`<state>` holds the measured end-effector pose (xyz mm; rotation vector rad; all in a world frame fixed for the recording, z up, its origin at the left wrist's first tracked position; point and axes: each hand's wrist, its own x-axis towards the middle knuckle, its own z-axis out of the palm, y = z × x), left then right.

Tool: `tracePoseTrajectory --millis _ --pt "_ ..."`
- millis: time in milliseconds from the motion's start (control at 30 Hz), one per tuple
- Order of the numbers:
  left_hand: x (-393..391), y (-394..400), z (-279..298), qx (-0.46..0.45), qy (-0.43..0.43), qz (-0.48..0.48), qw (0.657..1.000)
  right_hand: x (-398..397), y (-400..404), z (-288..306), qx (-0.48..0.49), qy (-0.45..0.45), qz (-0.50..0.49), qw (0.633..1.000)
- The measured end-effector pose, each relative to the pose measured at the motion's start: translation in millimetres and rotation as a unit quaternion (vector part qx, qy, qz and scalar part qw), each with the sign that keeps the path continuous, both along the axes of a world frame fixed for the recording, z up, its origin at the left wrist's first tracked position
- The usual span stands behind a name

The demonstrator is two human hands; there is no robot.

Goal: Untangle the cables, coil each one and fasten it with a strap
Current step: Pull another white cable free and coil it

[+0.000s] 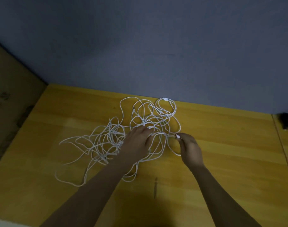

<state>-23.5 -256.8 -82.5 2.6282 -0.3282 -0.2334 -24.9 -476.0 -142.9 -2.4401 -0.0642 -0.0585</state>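
Your white cables (117,140) lie in one loose tangle on the yellow wooden bench (221,161), just in front of the grey wall (140,46). The heap's long axis runs slantwise: its near-left loops trail toward you, and its far-right loops sit close against the foot of the wall. No single cable's direction can be picked out in the knot.

Your left hand (137,143) rests palm down on the middle of the tangle, its fingers (148,131) reaching into the strands; whether they grip a strand you cannot tell from here. Your right hand (190,148) sits at the tangle's right edge, farther from the wall than the far loops, pinching a small white cable end (178,136) between thumb and fingertips.

A dark object (287,120) lies far right, near the wall.
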Motion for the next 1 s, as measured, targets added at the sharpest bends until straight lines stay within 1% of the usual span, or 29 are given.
tracePoseTrajectory --millis 167,267,367,433,500,567,667,700,734,800,834,867,900,967,1000 --pt "25 -23 32 -0.086 -0.017 -0.034 0.996 25 20 56 -0.035 -0.093 0.084 0.991" --pt "41 -10 54 -0.118 -0.056 -0.007 0.991 35 41 83 -0.058 -0.126 0.108 0.984" --pt "54 19 82 -0.208 -0.046 0.023 0.977 43 73 109 -0.055 -0.159 0.119 0.979" --pt "60 45 105 -0.286 -0.026 0.042 0.957 53 103 127 -0.008 -0.177 0.092 0.98" --pt "66 77 131 -0.384 -0.019 0.072 0.92 61 138 144 0.066 -0.15 0.046 0.985" --pt "70 119 158 -0.466 -0.035 0.104 0.878 64 172 154 0.13 -0.096 0.022 0.987" --pt "70 182 196 -0.53 -0.068 0.142 0.833 62 220 161 0.166 -0.036 0.021 0.985" --pt "68 201 207 -0.538 -0.074 0.146 0.827 63 235 167 0.184 -0.028 0.017 0.982" --pt "65 218 216 -0.536 -0.082 0.143 0.828 66 249 178 0.201 -0.026 0.01 0.979" --pt "56 246 233 -0.511 -0.095 0.127 0.845 72 277 209 0.213 -0.045 -0.009 0.976" --pt "54 257 242 -0.496 -0.104 0.122 0.853 77 290 227 0.189 -0.081 -0.017 0.978" --pt "52 267 251 -0.484 -0.115 0.12 0.859 83 301 245 0.141 -0.127 -0.028 0.981" --pt "53 274 261 -0.475 -0.127 0.123 0.862 86 310 264 0.069 -0.171 -0.042 0.982" --pt "56 283 284 -0.465 -0.155 0.129 0.862 91 325 303 -0.075 -0.243 -0.071 0.964" --pt "59 284 298 -0.457 -0.173 0.129 0.863 93 330 322 -0.121 -0.267 -0.081 0.953"
